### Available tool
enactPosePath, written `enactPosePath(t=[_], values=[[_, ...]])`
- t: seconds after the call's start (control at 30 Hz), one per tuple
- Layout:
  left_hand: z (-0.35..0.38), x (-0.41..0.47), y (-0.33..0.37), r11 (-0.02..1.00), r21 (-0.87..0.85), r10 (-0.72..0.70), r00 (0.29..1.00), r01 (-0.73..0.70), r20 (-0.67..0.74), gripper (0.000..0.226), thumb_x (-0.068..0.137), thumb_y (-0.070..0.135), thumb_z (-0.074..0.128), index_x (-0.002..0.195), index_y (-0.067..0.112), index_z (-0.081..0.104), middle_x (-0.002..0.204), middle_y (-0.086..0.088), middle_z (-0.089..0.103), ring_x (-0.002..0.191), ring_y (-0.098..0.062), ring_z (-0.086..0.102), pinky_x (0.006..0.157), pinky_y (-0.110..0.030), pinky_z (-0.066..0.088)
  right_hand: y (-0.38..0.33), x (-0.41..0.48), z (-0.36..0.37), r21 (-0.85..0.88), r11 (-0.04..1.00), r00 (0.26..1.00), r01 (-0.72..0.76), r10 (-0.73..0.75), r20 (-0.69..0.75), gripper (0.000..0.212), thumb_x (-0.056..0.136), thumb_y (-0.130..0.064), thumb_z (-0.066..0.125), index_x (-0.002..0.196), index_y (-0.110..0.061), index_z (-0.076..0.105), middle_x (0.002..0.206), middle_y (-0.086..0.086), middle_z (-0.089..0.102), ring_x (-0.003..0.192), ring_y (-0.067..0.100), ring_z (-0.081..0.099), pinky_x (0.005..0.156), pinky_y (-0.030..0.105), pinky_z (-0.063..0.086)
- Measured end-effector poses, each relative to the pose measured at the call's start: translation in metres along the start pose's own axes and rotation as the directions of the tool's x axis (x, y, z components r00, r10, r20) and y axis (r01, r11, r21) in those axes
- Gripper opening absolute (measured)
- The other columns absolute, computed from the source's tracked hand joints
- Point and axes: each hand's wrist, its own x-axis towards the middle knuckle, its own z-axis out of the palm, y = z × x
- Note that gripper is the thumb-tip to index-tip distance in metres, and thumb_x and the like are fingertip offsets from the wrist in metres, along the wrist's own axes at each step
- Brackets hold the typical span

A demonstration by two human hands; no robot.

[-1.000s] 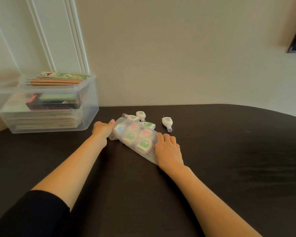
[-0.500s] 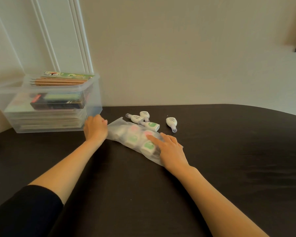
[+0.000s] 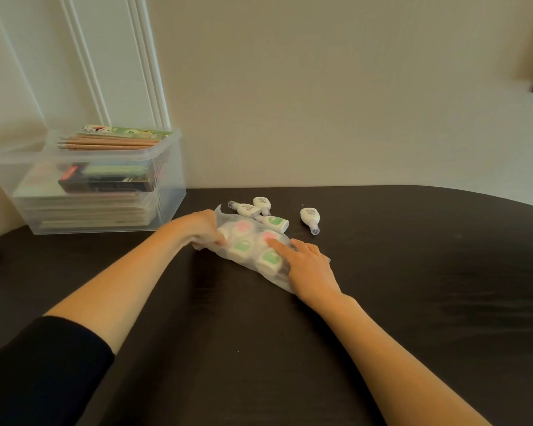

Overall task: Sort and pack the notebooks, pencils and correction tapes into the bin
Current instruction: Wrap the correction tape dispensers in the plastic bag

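Over the last second the left hand (image 3: pixel 204 229) has gone from lying against the left end of the frosted bag (image 3: pixel 228 217) to taking hold of it: its fingers (image 3: pixel 219 240) are now curled round the crumpled plastic at that end. The right hand (image 3: pixel 311 270), which a second ago lay flat over the bag's near right end, has slid up along it. Its fingers (image 3: pixel 276 245) are fairly straight, and the forefinger presses through the plastic onto a pink-faced tape. It grips nothing.

The bag lies on the dark worktop (image 3: pixel 413 302), in the middle of the scene, with pink and green bagged tapes (image 3: pixel 243 245) showing through it. Four loose correction tapes (image 3: pixel 310 217) lie just beyond it, three touching or nearly touching its far edge and one apart to the right.

The clear bin (image 3: pixel 170 192) stands far left, already holding a stack of notebooks (image 3: pixel 86 212) with pencils (image 3: pixel 111 143) on top. The tapes look like the last group to pack, and the new hold probably readies the bag for filling or lifting.
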Motion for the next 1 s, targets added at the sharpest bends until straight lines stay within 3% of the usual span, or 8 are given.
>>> enactPosePath(t=[0.1, 0.17, 0.3, 0.4, 0.57, 0.7, 0.8, 1.0], values=[[0.001, 0.000, 0.001, 0.997, -0.071, -0.040, 0.999, 0.038, -0.027, 0.026, 0.080, 0.025, 0.066, 0.075, 0.004, 0.052, 0.059, -0.007, 0.048, 0.054, -0.016, 0.045, 0.060, -0.025, 0.037, 0.001, -0.001, 0.000, 0.008, 1.000, 1.000, -0.004, 0.004, 0.002, 0.065, 0.092, -0.007, 0.034, 0.145, -0.041, 0.017, 0.140, 0.004, 0.034, 0.130, 0.024, 0.026, 0.103, 0.032, 0.024], [0.003, 0.000, 0.000, 0.987, -0.143, -0.078, 0.995, 0.067, -0.068, 0.035, 0.076, 0.026, 0.069, 0.096, -0.001, 0.059, 0.067, -0.006, 0.050, 0.060, -0.015, 0.050, 0.057, -0.024, 0.038, 0.001, 0.000, 0.000, 0.006, 1.000, 1.000, -0.004, 0.004, 0.001, 0.064, 0.093, -0.007, 0.034, 0.145, -0.040, 0.017, 0.140, 0.004, 0.034, 0.130, 0.024, 0.027, 0.103, 0.033, 0.024], [0.010, 0.002, 0.003, 0.992, -0.114, -0.076, 0.986, 0.059, -0.151, 0.053, 0.073, 0.025, 0.070, 0.114, -0.004, 0.054, 0.069, -0.004, 0.051, 0.061, -0.015, 0.050, 0.052, -0.023, 0.036, 0.002, 0.000, 0.001, 0.005, 1.000, 1.000, 0.002, -0.002, -0.009, 0.062, 0.094, -0.008, 0.032, 0.145, -0.040, 0.018, 0.140, 0.005, 0.034, 0.130, 0.025, 0.028, 0.103, 0.033, 0.025], [0.006, 0.002, 0.004, 1.000, -0.021, -0.009, 0.992, 0.006, -0.128, 0.066, 0.075, 0.026, 0.070, 0.127, 0.002, 0.039, 0.095, -0.008, 0.055, 0.079, -0.019, 0.055, 0.057, -0.023, 0.040, 0.002, 0.000, 0.001, 0.005, 1.000, 1.000, 0.002, -0.002, -0.003, 0.062, 0.094, -0.009, 0.032, 0.145, -0.040, 0.018, 0.140, 0.005, 0.035, 0.129, 0.025, 0.028, 0.103, 0.034, 0.026], [0.008, 0.005, 0.013, 0.985, 0.170, 0.041, 0.972, -0.001, -0.232, 0.044, 0.072, 0.029, 0.070, 0.107, 0.008, 0.053, 0.094, -0.007, 0.056, 0.092, -0.024, 0.057, 0.077, -0.032, 0.046, 0.000, 0.001, 0.001, 0.007, 1.000, 1.000, -0.006, 0.006, 0.003, 0.061, 0.095, -0.009, 0.030, 0.145, -0.041, 0.018, 0.142, 0.006, 0.033, 0.131, 0.025, 0.026, 0.102, 0.036, 0.026], [0.012, 0.009, 0.004, 0.993, 0.094, -0.041, 0.973, 0.064, -0.227, 0.045, 0.079, 0.037, 0.063, 0.112, 0.008, 0.050, 0.110, -0.010, 0.055, 0.106, -0.028, 0.053, 0.091, -0.040, 0.043, 0.000, 0.000, 0.000, -0.010, 1.000, 1.000, -0.006, 0.006, 0.000, 0.061, 0.095, -0.008, 0.029, 0.145, -0.040, 0.017, 0.142, 0.005, 0.033, 0.129, 0.025, 0.029, 0.102, 0.035, 0.027], [0.015, 0.007, 0.004, 0.975, 0.198, -0.026, 0.938, 0.101, -0.347, 0.041, 0.083, 0.036, 0.061, 0.113, 0.011, 0.050, 0.114, -0.008, 0.053, 0.110, -0.026, 0.048, 0.091, -0.038, 0.038, -0.001, -0.001, -0.001, -0.019, 1.000, 1.000, -0.001, 0.002, 0.003, 0.061, 0.095, -0.008, 0.030, 0.146, -0.039, 0.016, 0.143, 0.006, 0.032, 0.129, 0.026, 0.029, 0.103, 0.035, 0.028], [0.029, 0.005, 0.005, 0.874, 0.483, 0.244, 0.809, 0.054, -0.534, 0.032, 0.086, 0.008, 0.057, 0.116, 0.006, 0.045, 0.117, -0.012, 0.048, 0.104, -0.024, 0.048, 0.081, -0.029, 0.038, -0.001, -0.002, 0.000, -0.003, 1.000, 1.000, 0.005, -0.005, 0.004, 0.061, 0.095, -0.007, 0.029, 0.146, -0.039, 0.016, 0.144, 0.006, 0.031, 0.130, 0.026, 0.028, 0.104, 0.035, 0.025]])
